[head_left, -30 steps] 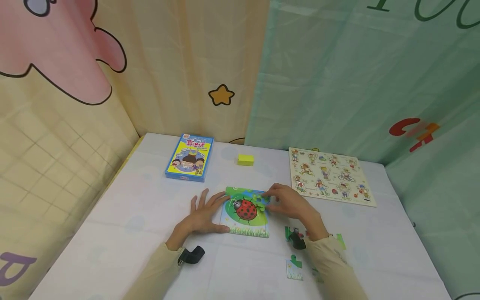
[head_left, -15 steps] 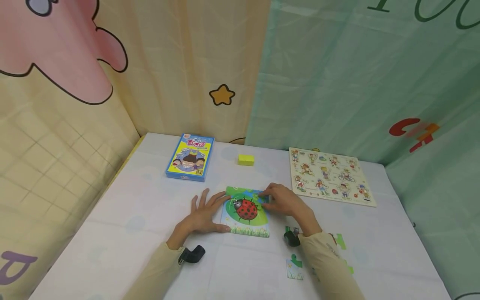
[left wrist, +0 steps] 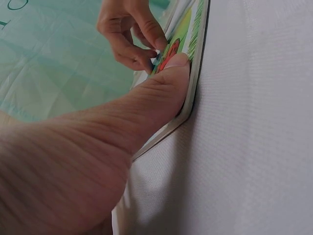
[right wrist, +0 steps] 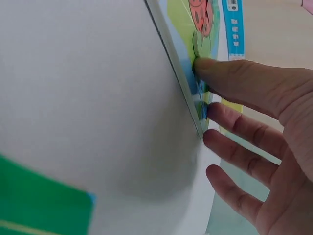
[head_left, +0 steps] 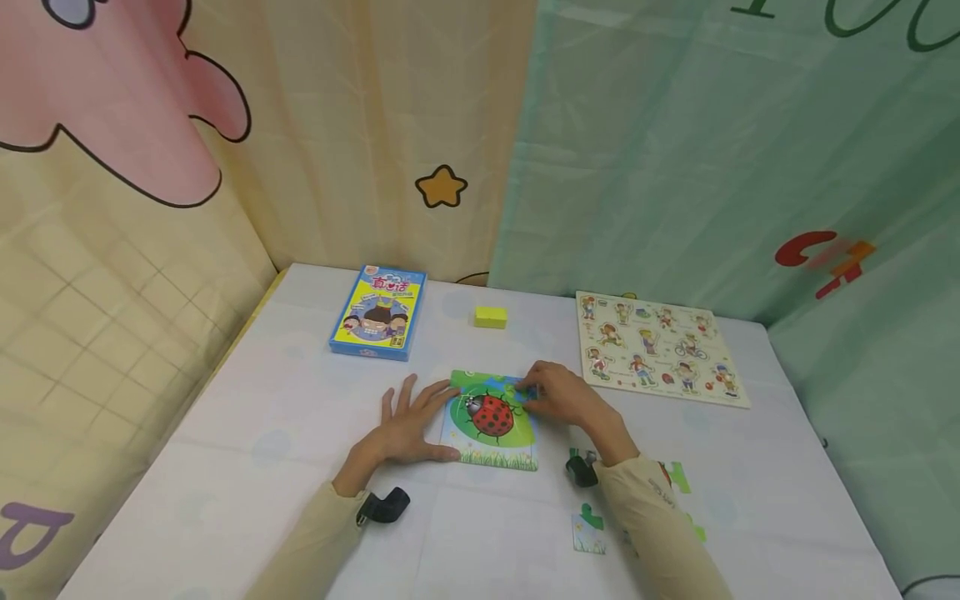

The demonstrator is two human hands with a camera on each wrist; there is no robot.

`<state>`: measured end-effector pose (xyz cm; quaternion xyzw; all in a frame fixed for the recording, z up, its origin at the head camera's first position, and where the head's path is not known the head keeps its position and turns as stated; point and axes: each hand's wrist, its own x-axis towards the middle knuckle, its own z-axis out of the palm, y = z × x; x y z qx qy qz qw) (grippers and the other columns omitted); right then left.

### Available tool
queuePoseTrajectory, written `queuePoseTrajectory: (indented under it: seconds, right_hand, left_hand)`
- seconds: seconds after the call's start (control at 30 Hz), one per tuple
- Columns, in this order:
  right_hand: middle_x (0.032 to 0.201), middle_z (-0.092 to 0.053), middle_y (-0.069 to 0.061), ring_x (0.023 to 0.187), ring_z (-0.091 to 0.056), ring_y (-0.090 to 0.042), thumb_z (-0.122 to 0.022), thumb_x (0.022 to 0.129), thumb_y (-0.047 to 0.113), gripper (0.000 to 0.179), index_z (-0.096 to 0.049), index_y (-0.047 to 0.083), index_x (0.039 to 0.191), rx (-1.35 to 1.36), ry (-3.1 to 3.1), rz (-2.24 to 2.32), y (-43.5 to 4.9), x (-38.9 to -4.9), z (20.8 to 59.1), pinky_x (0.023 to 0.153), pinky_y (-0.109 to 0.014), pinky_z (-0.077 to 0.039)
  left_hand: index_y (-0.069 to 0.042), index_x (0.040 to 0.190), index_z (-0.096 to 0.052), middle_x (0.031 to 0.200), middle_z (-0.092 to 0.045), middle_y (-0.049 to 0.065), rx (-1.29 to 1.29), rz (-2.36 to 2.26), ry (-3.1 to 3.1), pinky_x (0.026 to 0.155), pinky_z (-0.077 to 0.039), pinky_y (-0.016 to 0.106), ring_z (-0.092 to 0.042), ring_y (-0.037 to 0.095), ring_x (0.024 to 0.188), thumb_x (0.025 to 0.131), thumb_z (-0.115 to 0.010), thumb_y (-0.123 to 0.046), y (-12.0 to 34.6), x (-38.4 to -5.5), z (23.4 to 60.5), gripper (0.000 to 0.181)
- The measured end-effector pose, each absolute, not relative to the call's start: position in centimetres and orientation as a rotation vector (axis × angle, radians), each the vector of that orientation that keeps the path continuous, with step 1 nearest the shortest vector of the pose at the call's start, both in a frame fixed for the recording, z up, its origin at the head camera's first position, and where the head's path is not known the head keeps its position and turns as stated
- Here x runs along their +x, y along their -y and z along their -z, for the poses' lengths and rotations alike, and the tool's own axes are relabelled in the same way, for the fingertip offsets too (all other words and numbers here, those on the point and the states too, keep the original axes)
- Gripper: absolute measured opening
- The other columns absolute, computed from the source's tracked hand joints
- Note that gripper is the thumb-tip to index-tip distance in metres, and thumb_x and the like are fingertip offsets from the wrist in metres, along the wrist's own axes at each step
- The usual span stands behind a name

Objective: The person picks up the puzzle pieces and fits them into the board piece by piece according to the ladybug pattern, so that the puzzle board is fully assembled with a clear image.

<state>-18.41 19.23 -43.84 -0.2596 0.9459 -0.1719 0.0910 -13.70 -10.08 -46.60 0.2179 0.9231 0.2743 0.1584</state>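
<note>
A square ladybug jigsaw puzzle (head_left: 495,458) lies flat on the table in front of both hands. My left hand (head_left: 405,432) rests at its left side with the fingers spread; the left wrist view shows the thumb (left wrist: 171,81) pressing on the puzzle's edge. My right hand (head_left: 566,397) is at the upper right corner. Its thumb and index finger pinch a green and blue puzzle piece (right wrist: 199,46) right at the surface, partly hidden by the fingers. The other right fingers are held out past the puzzle's edge.
Loose puzzle pieces (head_left: 588,533) lie at front right, some hidden under the right sleeve (head_left: 652,517). Behind the puzzle are a blue and yellow box (head_left: 378,315), a yellow block (head_left: 491,317) and a board of cartoon figures (head_left: 663,350). Curtains (head_left: 637,150) enclose the table's far side.
The right hand has shifted slightly left and inward with the puzzle piece, which now sits lower into the upper right corner. The left hand has stayed in place.
</note>
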Motion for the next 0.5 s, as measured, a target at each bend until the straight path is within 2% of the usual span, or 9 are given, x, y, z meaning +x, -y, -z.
queuePoseTrajectory:
  seconds: [0.13, 0.33, 0.5]
  right_hand:
    - [0.11, -0.065, -0.004, 0.104, -0.062, -0.023, -0.08, 0.086, 0.019, 0.025, -0.077, 0.007, 0.109, -0.765, -2.811, 0.487, -18.91, -18.17, 43.78, 0.094, -0.042, -0.053]
    - [0.109, -0.061, -0.003, 0.098, -0.059, -0.019, -0.081, 0.085, 0.018, 0.026, -0.078, 0.007, 0.108, -0.684, -2.834, 0.498, -18.65, -17.99, 43.88, 0.09, -0.039, -0.053]
    - [0.116, -0.063, -0.005, 0.107, -0.06, -0.021, -0.081, 0.085, 0.018, 0.027, -0.077, 0.008, 0.11, -0.623, -2.829, 0.519, -18.53, -18.04, 43.73, 0.096, -0.041, -0.052]
  left_hand:
    - [-0.021, 0.157, -0.032, 0.166, -0.021, 0.007, 0.62, -0.786, -2.638, 0.113, 0.006, 0.074, 0.007, 0.05, 0.151, 0.079, -0.082, -0.049, 10.11, -13.69, 46.65, 0.097]
    - [-0.021, 0.157, -0.033, 0.166, -0.021, 0.006, 0.615, -0.785, -2.631, 0.113, 0.006, 0.074, 0.008, 0.05, 0.151, 0.079, -0.082, -0.049, 10.09, -13.7, 46.6, 0.096]
    - [-0.021, 0.157, -0.032, 0.167, -0.02, 0.006, 0.633, -0.775, -2.627, 0.113, 0.006, 0.074, 0.008, 0.05, 0.151, 0.079, -0.081, -0.05, 10.26, -13.73, 46.31, 0.097]
